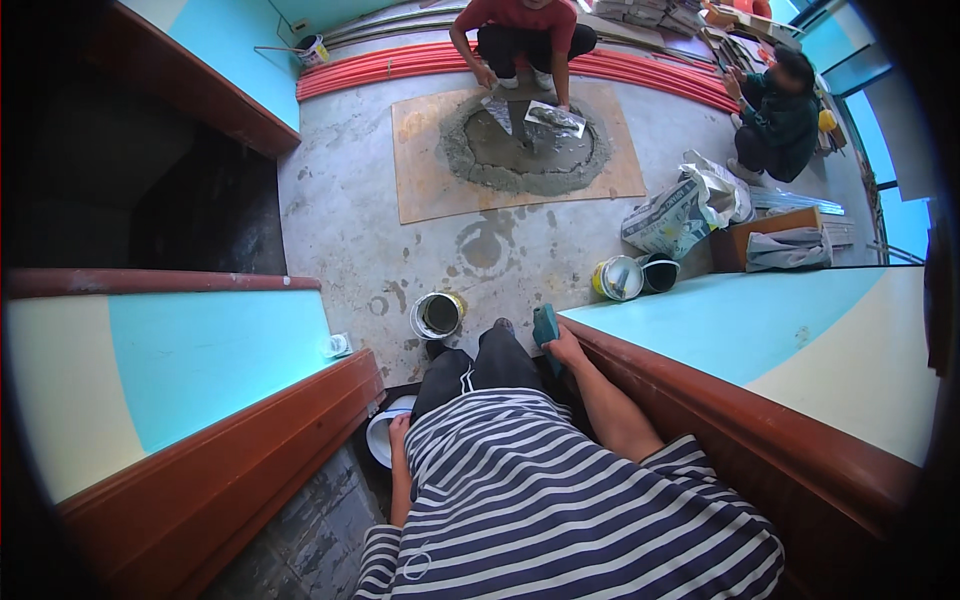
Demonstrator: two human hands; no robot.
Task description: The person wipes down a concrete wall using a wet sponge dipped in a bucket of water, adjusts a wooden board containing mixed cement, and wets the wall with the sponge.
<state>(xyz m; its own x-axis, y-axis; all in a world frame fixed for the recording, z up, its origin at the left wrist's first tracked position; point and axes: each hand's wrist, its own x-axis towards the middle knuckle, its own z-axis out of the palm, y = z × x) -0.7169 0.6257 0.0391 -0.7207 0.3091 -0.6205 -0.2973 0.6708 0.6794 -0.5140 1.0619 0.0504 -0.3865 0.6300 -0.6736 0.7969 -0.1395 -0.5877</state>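
My right hand (566, 348) had its fingers wrapped around a teal piece (545, 325), whose flat end poked out ahead of my knuckles, just beside the end of the brown wooden trim (650, 385). My left hand (399, 428), lower and off to the left, was curled in at the edge of a white tub (378, 440); whether those fingers were pinching its rim or only resting against it, I could not tell.

The trim ran back close along my right forearm, and a second brown trim (250, 460) stood left of my left hand, so both sides hemmed me in. Left of the teal piece, near my feet, stood a bucket (458, 318) with grey mix inside. To the right of my right hand and farther ahead were a yellow-and-white bucket (606, 283) and a black bucket (655, 280), with a crumpled sack (665, 222) beyond them.

Well ahead of my grip, a crouching person in red (520, 15) leaned over a ring of wet mortar (465, 165) on a wooden board (415, 150), a flat trowel under one hand. Red pipes (400, 66) lay behind.
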